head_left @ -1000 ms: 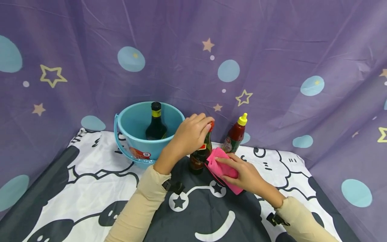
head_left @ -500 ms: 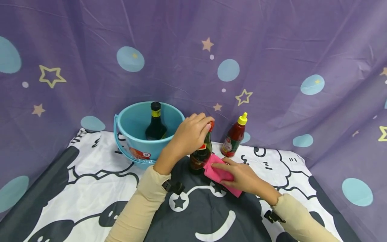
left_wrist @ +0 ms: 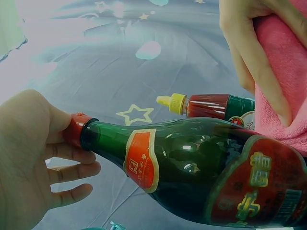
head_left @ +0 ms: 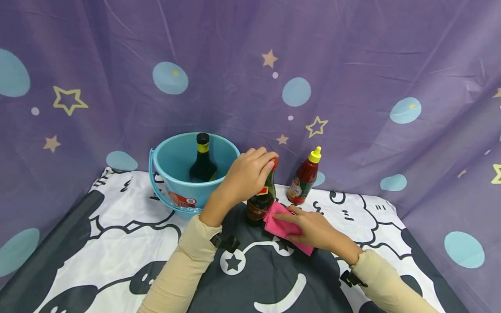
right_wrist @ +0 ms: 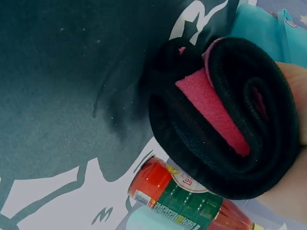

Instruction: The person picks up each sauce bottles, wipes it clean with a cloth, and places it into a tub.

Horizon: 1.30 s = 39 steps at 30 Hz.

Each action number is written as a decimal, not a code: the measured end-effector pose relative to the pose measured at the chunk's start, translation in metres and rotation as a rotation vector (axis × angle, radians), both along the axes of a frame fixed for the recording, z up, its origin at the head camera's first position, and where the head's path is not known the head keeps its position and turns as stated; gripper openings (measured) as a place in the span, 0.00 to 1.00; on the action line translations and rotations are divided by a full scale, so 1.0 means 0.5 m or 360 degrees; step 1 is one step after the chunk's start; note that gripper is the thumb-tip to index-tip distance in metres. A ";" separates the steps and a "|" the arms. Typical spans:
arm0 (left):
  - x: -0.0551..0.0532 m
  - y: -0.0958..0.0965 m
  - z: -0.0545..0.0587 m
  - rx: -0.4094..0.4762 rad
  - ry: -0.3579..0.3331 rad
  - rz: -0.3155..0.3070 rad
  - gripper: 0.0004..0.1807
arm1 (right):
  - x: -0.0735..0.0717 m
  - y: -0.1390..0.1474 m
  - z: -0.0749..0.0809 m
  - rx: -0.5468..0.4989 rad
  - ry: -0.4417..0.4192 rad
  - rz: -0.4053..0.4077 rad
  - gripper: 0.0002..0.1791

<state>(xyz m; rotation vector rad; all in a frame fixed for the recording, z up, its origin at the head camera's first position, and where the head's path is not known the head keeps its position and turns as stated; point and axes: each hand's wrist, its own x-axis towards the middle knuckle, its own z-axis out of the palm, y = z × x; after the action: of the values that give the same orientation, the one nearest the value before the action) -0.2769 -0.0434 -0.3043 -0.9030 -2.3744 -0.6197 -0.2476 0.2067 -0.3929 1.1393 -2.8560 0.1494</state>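
A dark green glass sauce bottle [head_left: 259, 204] with a red cap and red labels stands upright on the patterned cloth. My left hand [head_left: 247, 174] pinches its red cap from above; in the left wrist view thumb and forefinger close on the cap [left_wrist: 76, 130] while the other fingers curl loosely beside the neck. My right hand [head_left: 317, 228] grips a folded pink cloth [head_left: 283, 222] and holds it against the bottle's lower right side. In the right wrist view the cloth's dark edging [right_wrist: 211, 124] shows as a folded roll and hides most of the hand.
Left of the bottle stands a light blue bucket [head_left: 195, 188] with a dark, black-capped bottle [head_left: 202, 167] inside. Behind my right hand is a red sauce bottle [head_left: 303, 181] with a yellow nozzle cap. A purple curtain [head_left: 352, 52] hangs at the back.
My right hand has moved the pink cloth slightly down along the bottle, uncovering the red sauce bottle's base. My left hand keeps its place on the cap.
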 end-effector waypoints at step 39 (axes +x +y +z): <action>-0.016 0.009 0.034 -0.0139 0.0044 -0.0076 0.12 | 0.030 0.086 0.160 -0.0474 0.0324 -0.0193 0.38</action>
<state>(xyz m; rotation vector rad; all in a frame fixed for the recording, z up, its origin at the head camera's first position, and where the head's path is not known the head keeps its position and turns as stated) -0.2851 -0.0389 -0.2875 -1.0019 -2.3774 -0.5217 -0.2328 0.2499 -0.3128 0.8681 -2.6030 0.4112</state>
